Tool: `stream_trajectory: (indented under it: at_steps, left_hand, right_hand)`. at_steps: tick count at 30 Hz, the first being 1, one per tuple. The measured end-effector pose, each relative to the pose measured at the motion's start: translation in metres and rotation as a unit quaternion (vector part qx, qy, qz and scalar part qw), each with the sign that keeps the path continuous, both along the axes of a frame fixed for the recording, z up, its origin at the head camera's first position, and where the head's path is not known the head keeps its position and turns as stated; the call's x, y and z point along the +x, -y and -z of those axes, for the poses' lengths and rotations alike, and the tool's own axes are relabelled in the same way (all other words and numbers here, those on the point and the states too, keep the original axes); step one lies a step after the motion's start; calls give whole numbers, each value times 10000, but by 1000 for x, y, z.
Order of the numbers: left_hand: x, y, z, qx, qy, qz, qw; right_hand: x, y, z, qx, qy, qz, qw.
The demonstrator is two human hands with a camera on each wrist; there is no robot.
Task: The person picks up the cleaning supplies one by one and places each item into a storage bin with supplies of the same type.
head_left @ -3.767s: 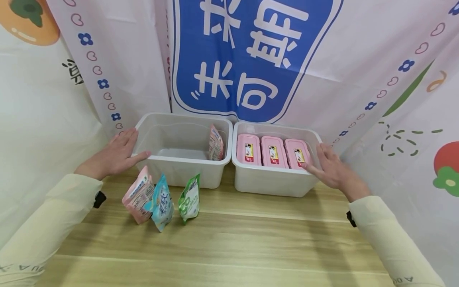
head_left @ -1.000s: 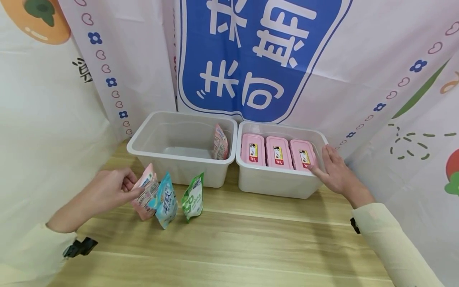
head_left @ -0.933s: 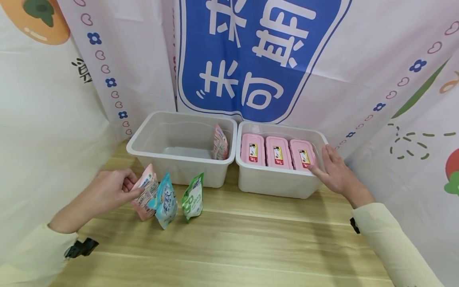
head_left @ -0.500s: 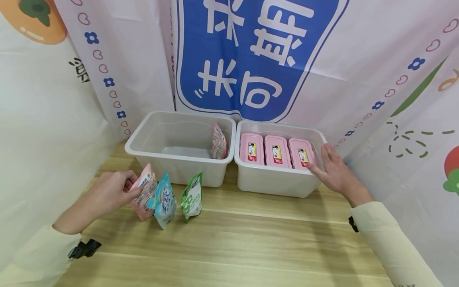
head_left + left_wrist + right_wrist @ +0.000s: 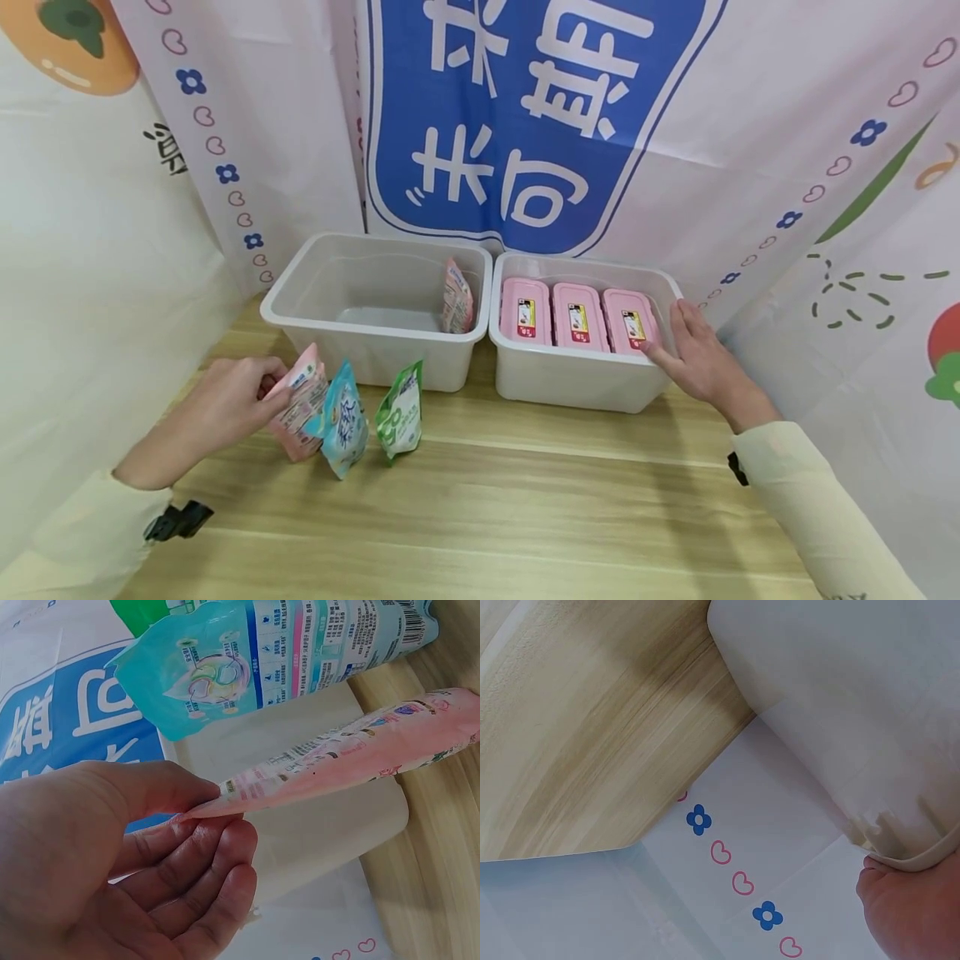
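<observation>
My left hand (image 5: 234,402) pinches the top edge of a pink pouch (image 5: 302,417) between thumb and fingers; the left wrist view shows the pouch (image 5: 322,769) stretching away from the fingertips. Close beside it stand a light-blue pouch (image 5: 347,423) and, further right, a green-and-white pouch (image 5: 401,415). My right hand (image 5: 697,354) rests on the right rim of the right-hand bin (image 5: 577,377), fingers along the outer side and thumb over the front edge. Pink lidded boxes (image 5: 577,317) stand in a row in that bin. The right wrist view catches part of this hand (image 5: 911,904) at the rim.
The left-hand bin (image 5: 360,329) holds another pink pouch (image 5: 457,298) against its right wall. Both bins stand side by side at the back of the wooden table (image 5: 480,517), against a printed cloth backdrop (image 5: 675,200). Cloth also hangs on both sides.
From the left-hand bin's rim, my left hand has come down to the pink pouch and taken its top edge. Over the last second the hands barely move. My right hand stays on its rim.
</observation>
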State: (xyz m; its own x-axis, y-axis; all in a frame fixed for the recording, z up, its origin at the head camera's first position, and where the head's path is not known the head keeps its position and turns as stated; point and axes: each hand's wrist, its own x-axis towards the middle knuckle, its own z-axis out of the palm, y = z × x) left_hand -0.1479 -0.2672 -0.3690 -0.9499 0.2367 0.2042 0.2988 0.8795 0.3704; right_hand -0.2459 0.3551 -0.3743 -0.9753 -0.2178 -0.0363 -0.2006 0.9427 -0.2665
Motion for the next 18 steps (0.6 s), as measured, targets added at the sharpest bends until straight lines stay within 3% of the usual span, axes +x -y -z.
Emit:
stream_trajectory:
  at_steps: [8, 18]
  left_hand:
    - [0, 6, -6, -118, -395, 171, 9990]
    - [3, 7, -19, -94, -93, 82, 9999]
  right_hand:
    - [0, 1, 1, -22, 12, 23, 10000]
    - [-1, 0, 2, -35, 39, 21, 10000]
